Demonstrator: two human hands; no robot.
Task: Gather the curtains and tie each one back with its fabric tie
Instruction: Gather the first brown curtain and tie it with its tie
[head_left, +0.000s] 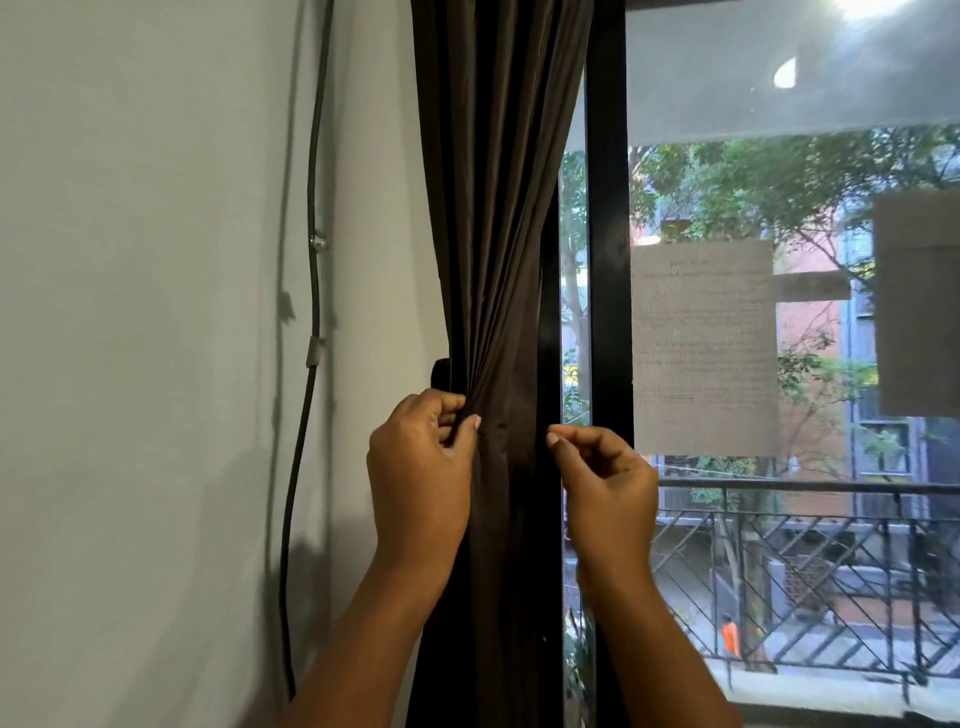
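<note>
Left hand (421, 467) is pinching the gathered curtain (493, 208); right hand (608, 478), fingers curled, is gripping its edge beside the window frame (608, 260); a cable (311, 312) is hanging on the wall (156, 312)

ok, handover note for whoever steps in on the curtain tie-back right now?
Left hand: pinching fabric at the curtain's left edge.
Right hand: fingers curled at the curtain's right edge; grip unclear.
Curtain hangs gathered between the wall and the window frame.
A dark band crosses it between the hands, probably the tie.
Left: confirm it is fastened. No other curtain in view.
</note>
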